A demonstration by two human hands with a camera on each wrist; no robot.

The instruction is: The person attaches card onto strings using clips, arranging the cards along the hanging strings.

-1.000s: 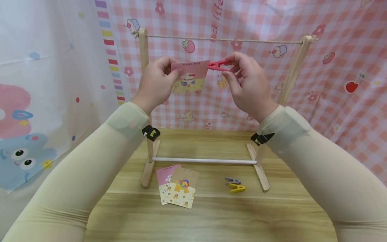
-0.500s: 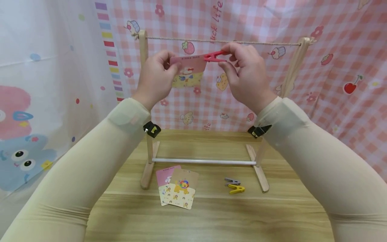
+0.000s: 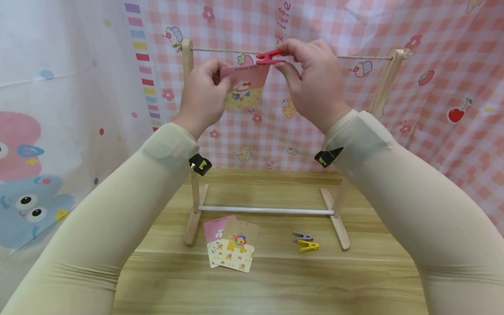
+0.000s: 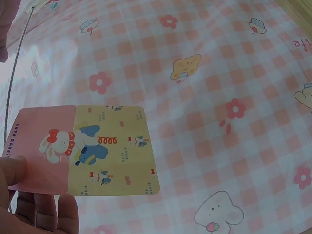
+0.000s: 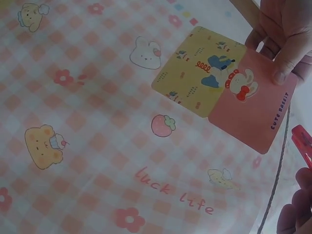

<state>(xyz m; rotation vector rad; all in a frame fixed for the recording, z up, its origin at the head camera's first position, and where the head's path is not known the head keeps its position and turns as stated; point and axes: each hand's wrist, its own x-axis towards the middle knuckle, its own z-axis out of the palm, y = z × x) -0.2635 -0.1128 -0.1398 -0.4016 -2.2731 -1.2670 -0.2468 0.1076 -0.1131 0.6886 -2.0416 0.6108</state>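
Observation:
My left hand (image 3: pixel 206 96) pinches the left edge of a pink and yellow card (image 3: pixel 250 81) between thumb and fingers. A rabbit and the words "CUTE RABBIT" show on the card (image 4: pixel 112 151) in the left wrist view. My right hand (image 3: pixel 315 81) pinches a red clothespin (image 3: pixel 269 57) by its handle ends. In the head view, the clothespin overlaps the card's upper right corner and the rope (image 3: pixel 362 57); the right wrist view has the clothespin (image 5: pixel 303 144) apart from the card, across the rope.
The rope runs between two wooden posts (image 3: pixel 187 61) joined low down by a white rod (image 3: pixel 267 211). On the wooden table (image 3: pixel 275 284) lie a lion card (image 3: pixel 240 245) overlapping a pink rabbit card (image 3: pixel 214 229), a grey clothespin (image 3: pixel 302 236) and a yellow clothespin (image 3: pixel 308 246).
Both hands have risen toward the rope, carrying the card and the red clothespin. The right hand has also moved left, bringing the clothespin from beside the card to above its right corner.

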